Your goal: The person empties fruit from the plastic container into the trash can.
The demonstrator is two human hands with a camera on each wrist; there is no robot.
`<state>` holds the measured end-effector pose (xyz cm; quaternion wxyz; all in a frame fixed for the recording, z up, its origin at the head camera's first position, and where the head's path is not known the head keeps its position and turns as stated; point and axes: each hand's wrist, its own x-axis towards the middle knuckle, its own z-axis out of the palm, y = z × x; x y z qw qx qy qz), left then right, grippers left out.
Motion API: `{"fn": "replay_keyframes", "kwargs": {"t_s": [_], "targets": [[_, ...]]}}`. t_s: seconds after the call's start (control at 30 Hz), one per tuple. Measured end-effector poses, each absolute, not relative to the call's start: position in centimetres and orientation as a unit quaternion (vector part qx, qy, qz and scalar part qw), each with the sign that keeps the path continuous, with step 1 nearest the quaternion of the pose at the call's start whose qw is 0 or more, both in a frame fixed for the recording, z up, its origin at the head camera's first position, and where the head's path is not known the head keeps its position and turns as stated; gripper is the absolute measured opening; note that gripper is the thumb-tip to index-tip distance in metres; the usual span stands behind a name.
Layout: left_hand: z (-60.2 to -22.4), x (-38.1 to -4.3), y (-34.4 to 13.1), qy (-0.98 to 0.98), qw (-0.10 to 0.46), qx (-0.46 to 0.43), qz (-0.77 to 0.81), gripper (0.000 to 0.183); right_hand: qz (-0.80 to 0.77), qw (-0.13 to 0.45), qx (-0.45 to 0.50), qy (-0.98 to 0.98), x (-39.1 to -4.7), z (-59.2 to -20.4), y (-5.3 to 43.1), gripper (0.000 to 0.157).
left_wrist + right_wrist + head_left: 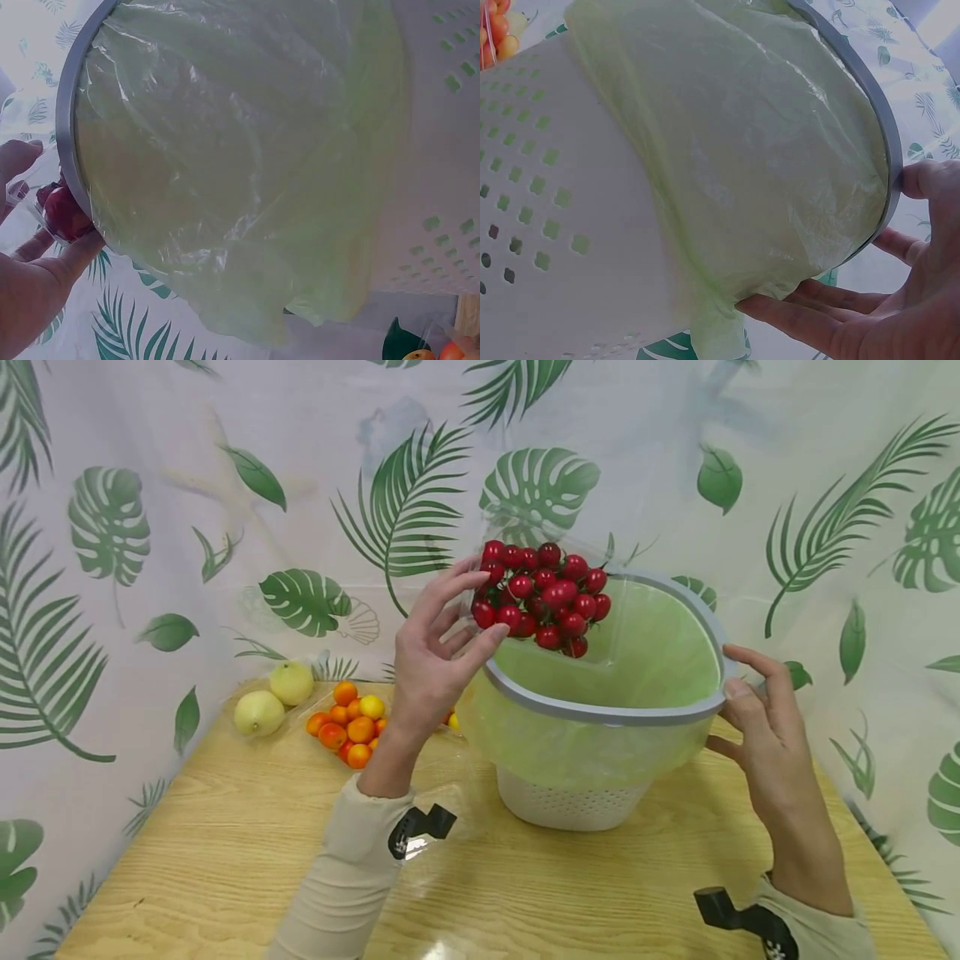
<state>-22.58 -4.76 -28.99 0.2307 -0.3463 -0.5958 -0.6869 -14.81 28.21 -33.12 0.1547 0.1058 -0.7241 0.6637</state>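
My left hand holds a clear plastic box of cherry tomatoes, its thumb in front and fingers at the left side. The box is tilted and overlaps the left rim of a pale waste basket in the head view. A thin yellow-green bag lines the basket, folded over its outside beneath a grey rim ring. My right hand grips the basket's right side, thumb at the ring and lower fingers against the bag. In the left wrist view the ring partly hides the tomatoes.
Two pale green round fruits lie at the table's back left. Beside them is a pile of small orange and yellow citrus on clear plastic. A leaf-patterned curtain hangs behind the wooden table.
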Motion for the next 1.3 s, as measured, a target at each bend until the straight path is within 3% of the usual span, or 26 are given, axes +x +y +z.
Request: {"fn": "replay_keyframes", "kwargs": {"t_s": [0.73, 1.3], "targets": [[-29.02, -22.3, -4.91, -0.638, 0.3, -0.362, -0.61, 0.046, 0.665, 0.157, 0.11, -0.722, -14.82, -33.18, 28.31, 0.047], [-29.35, -22.1, -4.68, -0.63, 0.303, -0.38, -0.606, 0.046, 0.673, 0.157, 0.115, -0.714, -14.9, -33.18, 28.35, 0.046]]}}
